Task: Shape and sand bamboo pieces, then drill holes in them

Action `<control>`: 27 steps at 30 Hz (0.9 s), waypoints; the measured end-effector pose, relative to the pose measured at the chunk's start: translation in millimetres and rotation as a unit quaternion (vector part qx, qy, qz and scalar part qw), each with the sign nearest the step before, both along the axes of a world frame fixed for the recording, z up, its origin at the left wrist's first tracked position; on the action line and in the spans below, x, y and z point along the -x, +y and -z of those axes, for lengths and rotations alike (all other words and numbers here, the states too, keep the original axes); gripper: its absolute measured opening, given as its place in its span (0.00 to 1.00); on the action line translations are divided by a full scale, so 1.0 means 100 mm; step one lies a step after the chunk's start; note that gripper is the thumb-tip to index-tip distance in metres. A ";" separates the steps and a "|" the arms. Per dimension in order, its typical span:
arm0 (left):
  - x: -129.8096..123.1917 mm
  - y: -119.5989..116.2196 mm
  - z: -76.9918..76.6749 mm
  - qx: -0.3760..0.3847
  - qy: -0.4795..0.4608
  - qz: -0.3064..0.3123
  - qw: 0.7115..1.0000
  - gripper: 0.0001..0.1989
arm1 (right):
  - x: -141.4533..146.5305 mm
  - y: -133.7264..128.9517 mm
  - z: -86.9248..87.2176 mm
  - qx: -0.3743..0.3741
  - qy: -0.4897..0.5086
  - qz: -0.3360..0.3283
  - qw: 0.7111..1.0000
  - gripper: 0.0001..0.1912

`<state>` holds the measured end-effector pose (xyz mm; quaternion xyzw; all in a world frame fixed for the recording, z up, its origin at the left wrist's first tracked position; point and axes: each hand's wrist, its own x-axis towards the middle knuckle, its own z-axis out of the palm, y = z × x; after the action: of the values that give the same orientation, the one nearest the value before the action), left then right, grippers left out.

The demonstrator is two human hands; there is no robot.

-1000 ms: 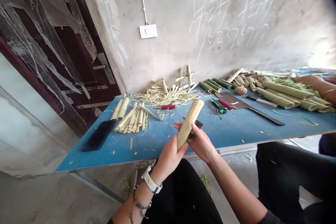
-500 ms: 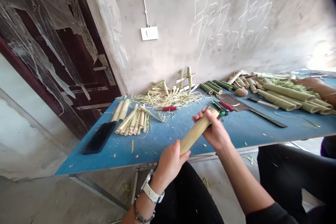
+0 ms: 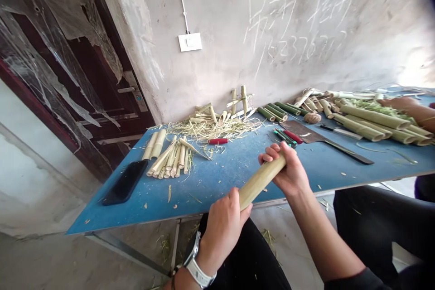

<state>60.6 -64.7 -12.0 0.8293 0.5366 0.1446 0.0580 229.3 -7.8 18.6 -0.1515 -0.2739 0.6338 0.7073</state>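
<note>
My left hand [image 3: 222, 231] and right hand [image 3: 287, 170] are apart, both clamped around a bamboo tube [image 3: 261, 180], with a green-handled tool [image 3: 285, 137] lying just beyond on the blue workbench [image 3: 220, 181].

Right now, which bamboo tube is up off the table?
The long pale bamboo tube held in the left hand and right hand; the other bamboo tubes lie on the blue table.
</note>
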 end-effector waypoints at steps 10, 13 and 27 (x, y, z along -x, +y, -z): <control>0.21 0.02 0.16 0.014 0.011 -0.042 0.999 0.12 | -0.65 -0.15 -0.07 -0.181 -0.312 0.496 0.790 0.10; 0.18 0.04 0.13 0.030 -0.008 -0.020 0.999 0.11 | -0.24 -0.28 0.18 -0.333 -0.637 0.431 0.546 0.19; 0.24 0.07 -0.01 0.114 -0.103 0.008 0.988 0.10 | -0.30 -0.09 0.49 -0.426 -0.824 0.191 0.322 0.28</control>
<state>36.2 -57.2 -10.6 0.8025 0.5340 0.1666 0.2078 259.4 -16.8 -30.8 -0.3219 -0.9117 -0.1730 0.1877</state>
